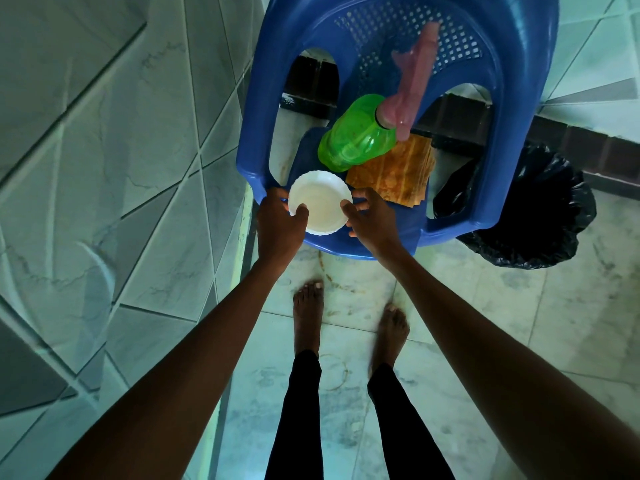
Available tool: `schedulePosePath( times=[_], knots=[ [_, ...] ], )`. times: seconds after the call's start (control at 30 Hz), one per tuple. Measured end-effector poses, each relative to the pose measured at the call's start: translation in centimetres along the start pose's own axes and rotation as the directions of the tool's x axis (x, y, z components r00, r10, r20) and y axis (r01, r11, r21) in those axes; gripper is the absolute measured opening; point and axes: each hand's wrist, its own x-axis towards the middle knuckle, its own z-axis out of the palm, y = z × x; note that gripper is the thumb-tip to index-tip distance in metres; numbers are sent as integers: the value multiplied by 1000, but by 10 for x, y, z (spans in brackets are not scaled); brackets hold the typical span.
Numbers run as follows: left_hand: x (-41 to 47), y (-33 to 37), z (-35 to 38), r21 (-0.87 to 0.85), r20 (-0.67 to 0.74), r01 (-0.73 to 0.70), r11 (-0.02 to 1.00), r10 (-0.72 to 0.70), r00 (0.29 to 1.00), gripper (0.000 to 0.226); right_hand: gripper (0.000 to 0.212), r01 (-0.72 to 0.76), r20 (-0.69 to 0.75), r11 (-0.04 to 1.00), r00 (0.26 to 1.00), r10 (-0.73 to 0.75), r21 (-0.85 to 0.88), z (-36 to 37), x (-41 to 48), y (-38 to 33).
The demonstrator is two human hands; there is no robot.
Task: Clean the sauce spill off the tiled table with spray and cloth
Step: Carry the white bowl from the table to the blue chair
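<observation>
A white scalloped plate (320, 206) rests on the seat of a blue plastic chair (485, 133). My left hand (278, 225) grips its left rim and my right hand (372, 220) grips its right rim. Behind the plate stands a green spray bottle (356, 133) with a pink trigger head (414, 74). An orange-brown patterned cloth (394, 173), folded, lies on the seat to the right of the bottle. The tiled table (104, 168) fills the left side of the view. I see no sauce spill on the part of it in view.
A black bin bag (530, 216) sits on the floor right of the chair. My bare feet (308, 310) stand on the pale floor tiles in front of the chair. Brownish ring marks (334, 375) show on the floor between them.
</observation>
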Motion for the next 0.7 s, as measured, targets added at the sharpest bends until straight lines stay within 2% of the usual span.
schedulePosePath(
  times=[0.2,0.3,0.43,0.6,0.7],
  knots=[
    [-1,3,-1,-6,-3,15,1000,-15,1000,31,31,-4,18,1000,1000,4,-11,-2,-2,-2],
    [-3,3,-2,-25,-29,26,999,-27,999,37,25,-23,3,999,1000,23,29,-12,-4,-5],
    [-3,8,-4,-18,-6,33,999,-33,999,38,24,-50,54,995,997,46,84,-27,-3,-11],
    [1,15,-2,5,33,31,1000,-31,999,34,25,7,65,1000,998,-8,16,-25,-2,-13],
    [1,17,-1,-5,36,29,1000,-29,999,34,25,-23,46,999,999,22,27,-22,0,-9]
  ],
)
